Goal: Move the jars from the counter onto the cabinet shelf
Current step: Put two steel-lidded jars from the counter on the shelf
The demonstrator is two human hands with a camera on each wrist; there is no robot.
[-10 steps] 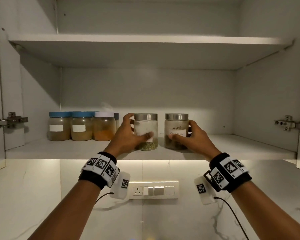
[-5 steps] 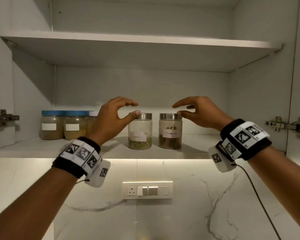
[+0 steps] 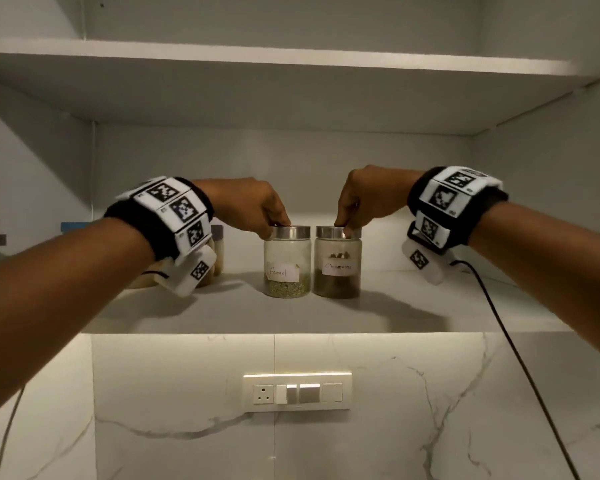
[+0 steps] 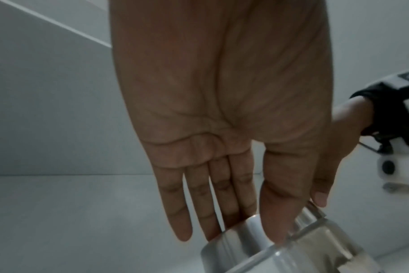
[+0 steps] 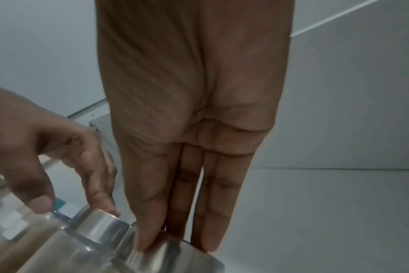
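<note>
Two glass jars with steel lids stand side by side on the lower cabinet shelf [image 3: 413, 317]. The left one is the fennel jar [image 3: 287, 268] and the right one the cinnamon jar [image 3: 337, 268]. My left hand [image 3: 274, 227] comes down from above and pinches the fennel jar's lid [image 4: 236, 240], thumb in front and fingers behind. My right hand [image 3: 343, 227] pinches the cinnamon jar's lid [image 5: 175, 258] the same way. Both jars stand upright on the shelf.
More jars [image 3: 218, 244] stand at the shelf's left, mostly hidden behind my left wrist. To the right of the cinnamon jar the shelf is bare. An upper shelf [image 3: 291, 64] hangs overhead. A switch panel [image 3: 297, 391] is on the marble wall below.
Both hands let go of the jars' sides, rose above them, and have come down onto the lids. The jars have stayed in place on the shelf.
</note>
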